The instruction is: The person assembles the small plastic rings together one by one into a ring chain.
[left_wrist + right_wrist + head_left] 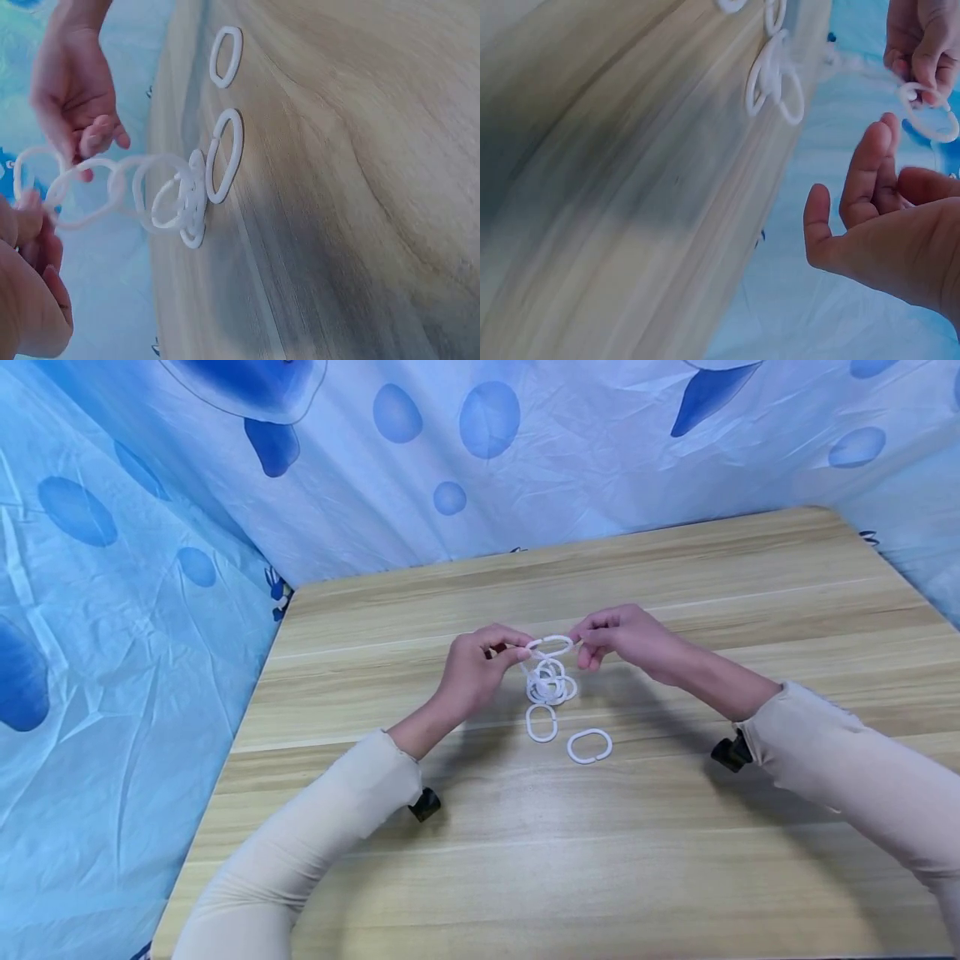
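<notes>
My left hand (474, 670) pinches a white oval curtain ring (557, 646) between thumb and fingers, above the table. From it a chain of linked curtain rings (88, 193) runs down to a small heap of rings (550, 683) on the wood. Close to the far end of the raised ring is my right hand (626, 639), its fingers loosely bent. The right wrist view shows that hand's fingers (866, 176) apart from the ring, with nothing between them. One loose ring (542, 723) lies just below the heap, another ring (589, 747) to its right; each has a small gap.
The wood-grain table (562, 860) extends around the rings on all sides. A blue and white patterned sheet (337, 502) hangs behind its far edge and down the left side. Small black cameras (426, 805) sit under both sleeve cuffs.
</notes>
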A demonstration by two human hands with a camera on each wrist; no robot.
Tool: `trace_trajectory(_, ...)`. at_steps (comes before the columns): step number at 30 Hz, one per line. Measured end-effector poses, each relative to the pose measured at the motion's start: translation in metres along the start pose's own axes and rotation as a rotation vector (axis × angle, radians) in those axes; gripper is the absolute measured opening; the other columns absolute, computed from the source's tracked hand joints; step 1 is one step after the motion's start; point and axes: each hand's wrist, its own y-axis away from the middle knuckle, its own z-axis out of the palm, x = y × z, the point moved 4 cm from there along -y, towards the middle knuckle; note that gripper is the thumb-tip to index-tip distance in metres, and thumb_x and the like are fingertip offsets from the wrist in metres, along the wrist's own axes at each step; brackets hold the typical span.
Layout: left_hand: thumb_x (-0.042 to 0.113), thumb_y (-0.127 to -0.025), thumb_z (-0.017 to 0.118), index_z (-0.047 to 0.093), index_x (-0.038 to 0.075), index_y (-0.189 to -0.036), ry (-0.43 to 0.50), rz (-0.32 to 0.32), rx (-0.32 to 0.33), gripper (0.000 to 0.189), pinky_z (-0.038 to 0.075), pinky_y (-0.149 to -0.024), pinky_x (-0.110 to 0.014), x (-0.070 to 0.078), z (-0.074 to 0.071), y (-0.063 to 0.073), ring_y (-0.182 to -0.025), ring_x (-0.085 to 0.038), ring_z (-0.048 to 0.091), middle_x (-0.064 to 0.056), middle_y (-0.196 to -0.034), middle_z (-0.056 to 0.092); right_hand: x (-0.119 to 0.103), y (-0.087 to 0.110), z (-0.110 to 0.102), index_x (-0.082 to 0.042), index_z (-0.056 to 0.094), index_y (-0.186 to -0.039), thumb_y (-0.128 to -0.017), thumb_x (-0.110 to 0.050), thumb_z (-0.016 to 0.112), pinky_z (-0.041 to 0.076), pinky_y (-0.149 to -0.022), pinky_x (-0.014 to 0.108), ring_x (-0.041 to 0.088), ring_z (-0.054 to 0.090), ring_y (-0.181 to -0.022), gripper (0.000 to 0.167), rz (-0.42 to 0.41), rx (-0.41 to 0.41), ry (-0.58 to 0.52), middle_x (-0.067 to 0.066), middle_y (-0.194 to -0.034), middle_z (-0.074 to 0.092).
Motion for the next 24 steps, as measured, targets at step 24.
trace_trajectory(24, 0.011, -0.088, 0.071, 0.073, 0.003, -0.099, 0.262, -0.306, 0.103, 0.014, 0.048, -0.068, -0.022, -0.012, -0.010, -0.003, -0.071, -0.009, 0.053, -0.002, -0.090, 0.069, 0.027, 0.034, 0.030, -0.016, 0.070, -0.109, -0.065, 0.000, 0.080, 0.036, -0.083, 0.043, 0.019, 0.054, -0.093, 0.048, -0.517, -0.319, 0.759, -0.001, -0.094, 0.064)
